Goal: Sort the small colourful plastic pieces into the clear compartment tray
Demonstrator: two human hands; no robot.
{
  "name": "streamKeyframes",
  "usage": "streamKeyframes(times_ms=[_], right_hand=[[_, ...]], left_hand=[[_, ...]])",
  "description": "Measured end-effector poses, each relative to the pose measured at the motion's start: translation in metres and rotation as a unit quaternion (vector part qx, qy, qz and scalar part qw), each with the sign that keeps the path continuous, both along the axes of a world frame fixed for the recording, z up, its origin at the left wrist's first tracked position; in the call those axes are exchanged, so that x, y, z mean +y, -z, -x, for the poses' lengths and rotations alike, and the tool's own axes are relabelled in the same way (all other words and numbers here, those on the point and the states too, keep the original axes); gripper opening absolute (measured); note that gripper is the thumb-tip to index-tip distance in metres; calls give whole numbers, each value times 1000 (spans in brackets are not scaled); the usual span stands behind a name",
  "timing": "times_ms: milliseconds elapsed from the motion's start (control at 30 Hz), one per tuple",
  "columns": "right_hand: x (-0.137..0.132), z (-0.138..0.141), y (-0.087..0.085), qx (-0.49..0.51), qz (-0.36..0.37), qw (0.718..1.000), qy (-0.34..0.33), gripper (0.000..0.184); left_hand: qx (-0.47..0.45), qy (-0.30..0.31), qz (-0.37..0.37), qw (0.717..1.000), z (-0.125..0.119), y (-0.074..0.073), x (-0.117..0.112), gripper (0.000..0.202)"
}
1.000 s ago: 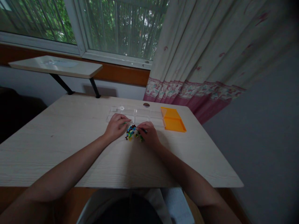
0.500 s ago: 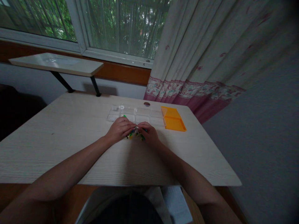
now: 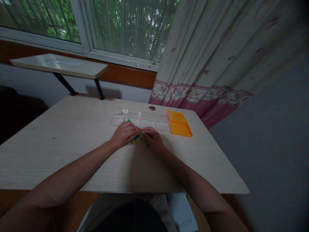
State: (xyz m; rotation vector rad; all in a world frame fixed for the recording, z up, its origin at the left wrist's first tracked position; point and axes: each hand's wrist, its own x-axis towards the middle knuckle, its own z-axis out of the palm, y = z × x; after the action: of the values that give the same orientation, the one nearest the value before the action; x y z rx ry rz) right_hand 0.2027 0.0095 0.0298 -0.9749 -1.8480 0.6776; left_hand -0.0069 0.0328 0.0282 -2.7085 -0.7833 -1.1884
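I see the bench (image 3: 72, 129) carrying a clear divided tray (image 3: 154, 117), presumably placed for easy reach, with an orange tray (image 3: 181, 129) beside it. The left hand (image 3: 124, 132) and right hand (image 3: 154, 138) meet over small coloured pieces (image 3: 135, 140), perhaps to steady them; I cannot tell whether either grips any.

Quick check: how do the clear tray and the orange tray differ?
The clear tray is see-through; the orange tray is strongly coloured. The clear tray is longer, with more compartments than the orange tray. In view, the left hand overlaps the clear tray's near edge, but not the orange tray. Both rest on the desk.
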Motion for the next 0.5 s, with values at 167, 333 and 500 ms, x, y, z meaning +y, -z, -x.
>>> streamKeyframes(times_ms=[167, 333, 500], right_hand=[[0, 0, 1, -14, -11, 1000, 16, 32], [10, -11, 5, -64, -40, 992, 98, 29], [16, -24, 6, -206, -85, 968, 117, 15]], left_hand=[[-21, -6, 31, 999, 0, -6, -1, 23], [-67, -71, 58, 994, 9, -8, 9, 21], [-116, -155, 109, 975, 18, -1, 21, 20]])
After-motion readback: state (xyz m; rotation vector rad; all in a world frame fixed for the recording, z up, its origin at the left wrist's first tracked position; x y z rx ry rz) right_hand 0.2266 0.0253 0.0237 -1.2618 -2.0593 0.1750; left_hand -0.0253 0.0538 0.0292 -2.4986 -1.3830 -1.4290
